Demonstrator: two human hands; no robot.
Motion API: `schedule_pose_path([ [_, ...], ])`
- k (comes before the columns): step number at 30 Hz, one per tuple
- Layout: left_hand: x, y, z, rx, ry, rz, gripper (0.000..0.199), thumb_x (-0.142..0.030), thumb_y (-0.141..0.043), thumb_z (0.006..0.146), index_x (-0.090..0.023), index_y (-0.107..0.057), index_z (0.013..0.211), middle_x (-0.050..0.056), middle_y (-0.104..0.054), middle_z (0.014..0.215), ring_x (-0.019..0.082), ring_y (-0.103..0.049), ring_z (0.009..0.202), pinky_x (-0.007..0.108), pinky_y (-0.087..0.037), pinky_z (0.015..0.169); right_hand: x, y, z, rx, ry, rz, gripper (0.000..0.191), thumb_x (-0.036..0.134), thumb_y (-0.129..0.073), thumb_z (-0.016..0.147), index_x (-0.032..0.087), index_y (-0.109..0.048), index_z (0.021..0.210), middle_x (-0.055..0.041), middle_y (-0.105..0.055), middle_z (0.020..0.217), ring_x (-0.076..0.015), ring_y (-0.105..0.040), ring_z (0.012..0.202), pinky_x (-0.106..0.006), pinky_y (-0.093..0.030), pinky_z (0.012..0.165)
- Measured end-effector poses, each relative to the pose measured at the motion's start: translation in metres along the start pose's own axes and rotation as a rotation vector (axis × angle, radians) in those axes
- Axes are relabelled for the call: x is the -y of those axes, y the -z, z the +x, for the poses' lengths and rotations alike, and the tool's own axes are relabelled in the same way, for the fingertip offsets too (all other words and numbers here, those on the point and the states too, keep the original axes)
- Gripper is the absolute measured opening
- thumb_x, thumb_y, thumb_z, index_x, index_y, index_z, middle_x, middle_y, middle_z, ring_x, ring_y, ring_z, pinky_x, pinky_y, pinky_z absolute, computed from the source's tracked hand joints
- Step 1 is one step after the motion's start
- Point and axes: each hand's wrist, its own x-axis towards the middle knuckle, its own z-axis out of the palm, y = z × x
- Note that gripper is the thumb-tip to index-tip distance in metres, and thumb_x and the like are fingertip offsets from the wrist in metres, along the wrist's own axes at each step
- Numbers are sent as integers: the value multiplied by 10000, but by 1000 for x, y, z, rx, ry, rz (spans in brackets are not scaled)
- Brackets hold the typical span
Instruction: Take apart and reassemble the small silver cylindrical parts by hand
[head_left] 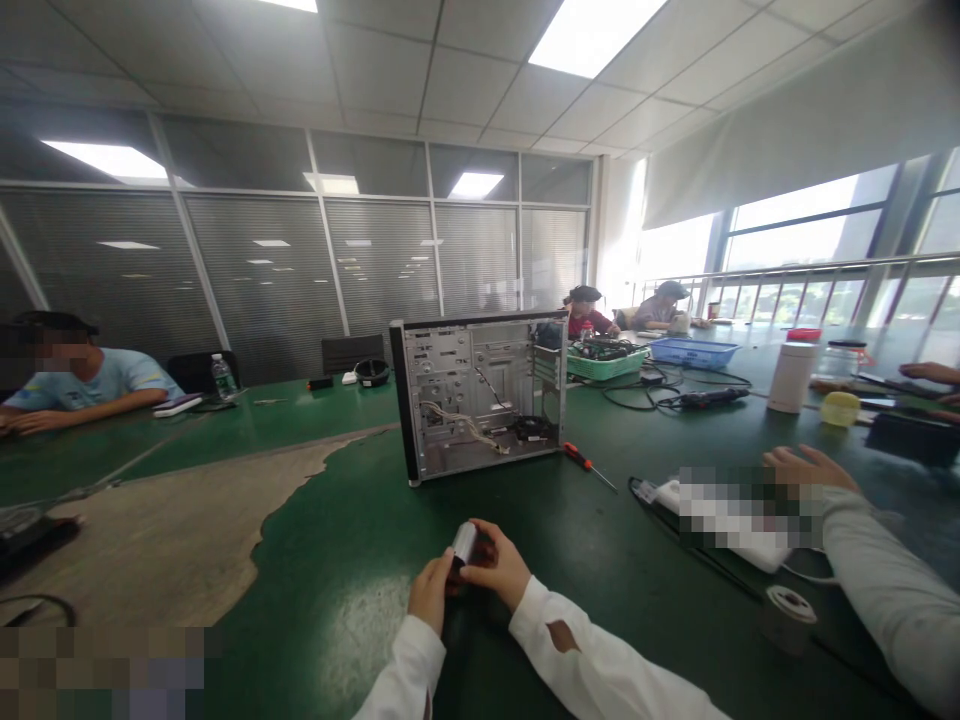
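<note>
One green table (337, 540) supports one open computer case (480, 400), the landmark. Two plastic baskets sit behind and right of the case: one green basket (609, 368), loaded with parts, and one blue basket (694, 352), farther right. Two hands are in front of the case; the left hand (429, 592) and right hand (506, 565) jointly grasp one silver-and-dark component (465, 543). One red-and-black screwdriver (577, 457) lies beside the case's lower right corner.

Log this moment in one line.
left hand: grips small silvery object | right hand: grips same object | computer case: upright, side open | screwdriver: on table, beside case
</note>
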Motion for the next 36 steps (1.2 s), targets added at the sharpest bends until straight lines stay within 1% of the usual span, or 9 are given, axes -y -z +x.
schedule_pose_path([
  [4,2,2,1,43,-3,33,399,-507,-558,554,-114,-592,617,29,-569,526,174,-554,566,268,-435,501,-1,1,0,-18,-45,14,696,179,-736,417,173,-408,1031,-61,-558,895,-201,-547,806,-365,-431,720],
  [8,-2,0,-3,11,-16,45,380,-479,-557,567,-131,-588,716,36,-588,657,173,-554,635,239,-423,470,1,-1,2,-79,-76,71,606,160,-742,385,154,-491,937,-34,-589,793,-184,-556,745,-341,-426,711],
  [10,-5,-1,-5,27,-26,20,379,-472,-549,581,-144,-573,769,34,-590,693,167,-556,648,220,-411,455,5,-3,2,-102,-96,154,529,179,-741,391,137,-531,875,-30,-595,748,-176,-558,706,-330,-430,684],
  [15,-10,-3,-9,104,-8,-51,376,-462,-514,626,-139,-546,814,49,-596,699,136,-552,612,197,-395,460,18,-6,-1,-39,-191,317,363,274,-707,493,92,-582,782,-65,-604,715,-155,-566,628,-305,-443,614],
  [20,-11,-3,-9,111,-6,-42,372,-453,-510,635,-132,-549,820,70,-600,716,134,-554,607,198,-399,465,22,-3,-1,-32,-235,326,352,350,-672,551,83,-588,764,-87,-610,705,-149,-572,611,-298,-459,602],
  [26,-11,-2,-7,110,1,-35,384,-466,-522,619,-136,-553,812,72,-601,711,144,-560,609,211,-417,467,20,-1,0,-10,-239,301,384,386,-658,559,79,-581,776,-94,-606,719,-164,-579,640,-317,-464,625],
  [29,-10,-1,-6,95,11,-58,390,-475,-532,607,-135,-550,797,61,-595,711,141,-560,608,209,-419,465,15,-2,1,-21,-180,244,427,336,-697,507,96,-560,833,-85,-597,779,-177,-574,699,-338,-451,674],
  [32,-10,-1,-5,56,17,-37,414,-504,-531,590,-140,-551,787,40,-587,692,154,-561,619,221,-426,466,9,-3,0,-58,-77,110,560,231,-733,423,142,-506,927,-57,-569,834,-183,-555,750,-347,-443,702],
  [36,-14,-4,-10,68,-124,80,370,-430,-600,553,-140,-561,779,52,-613,750,186,-569,725,257,-452,617,12,-7,-7,-15,191,-270,619,127,-670,445,190,-441,1016,-75,-457,1005,-194,-504,863,-333,-449,717],
])
